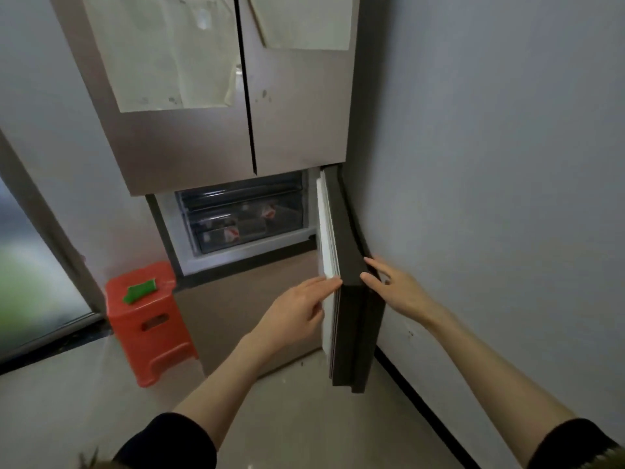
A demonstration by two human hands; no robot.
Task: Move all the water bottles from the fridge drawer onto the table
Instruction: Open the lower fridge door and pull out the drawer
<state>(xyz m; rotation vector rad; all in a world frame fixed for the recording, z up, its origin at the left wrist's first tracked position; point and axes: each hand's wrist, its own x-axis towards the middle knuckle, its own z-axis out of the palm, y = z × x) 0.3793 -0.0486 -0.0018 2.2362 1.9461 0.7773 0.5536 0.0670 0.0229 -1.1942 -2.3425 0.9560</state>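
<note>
A tall beige fridge (203, 137) stands ahead. Its lower right door (351, 299) is swung wide open toward the right wall. Inside, clear drawers (243, 218) are stacked, and water bottles (223, 235) with red-and-white labels lie in them. My left hand (301, 309) rests with fingertips on the door's white inner edge. My right hand (395, 286) lies flat against the door's dark outer face. Neither hand holds a bottle.
An orange plastic stool (148, 319) with a green object (140, 289) on top stands left of the fridge. A grey wall (490, 164) is close on the right. A glass door (30, 272) is at the far left. The floor is pale tile.
</note>
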